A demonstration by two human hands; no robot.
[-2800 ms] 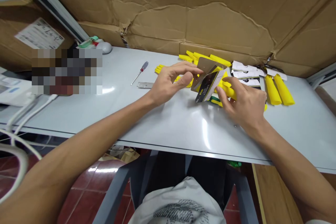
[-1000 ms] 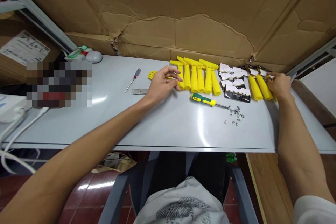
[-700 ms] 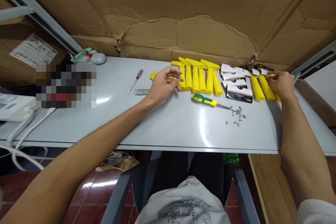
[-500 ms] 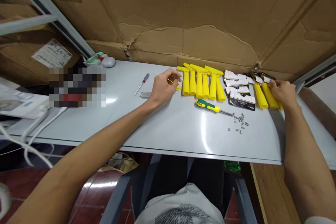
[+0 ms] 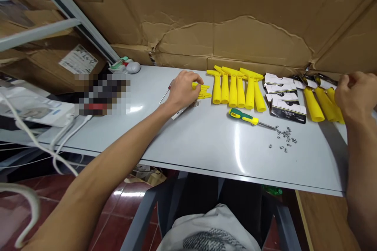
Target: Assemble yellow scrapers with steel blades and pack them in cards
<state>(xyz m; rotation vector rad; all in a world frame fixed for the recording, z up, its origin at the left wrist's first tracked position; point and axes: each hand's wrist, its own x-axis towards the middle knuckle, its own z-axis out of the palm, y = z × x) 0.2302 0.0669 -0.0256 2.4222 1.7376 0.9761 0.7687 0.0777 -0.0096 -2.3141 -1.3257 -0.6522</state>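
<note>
My left hand (image 5: 186,90) is closed over a small group of thin yellow plastic pieces (image 5: 204,91), and a bit of yellow shows between its thumb and fingers. Beside them stand several yellow scraper handles (image 5: 233,86) in a row, heads toward the back. At the right end of the table, my right hand (image 5: 357,93) is loosely curled, thumb apart from the fingers, with nothing visible in it. Just left of it lie several scrapers (image 5: 313,104) with yellow handles and black-and-white heads. My right fingertips are partly hidden.
A green-yellow screwdriver (image 5: 244,117) points at scattered small screws (image 5: 285,135). Black-and-white cards (image 5: 288,110) overlap behind it. A thin screwdriver (image 5: 165,95) and a flat packet (image 5: 179,113) lie partly behind my left hand. Cardboard (image 5: 182,39) backs the table; cables (image 5: 63,133) hang left.
My right hand has moved right, away from the scrapers it was touching. My left hand has closed down over the yellow pieces. The view has shifted slightly left.
</note>
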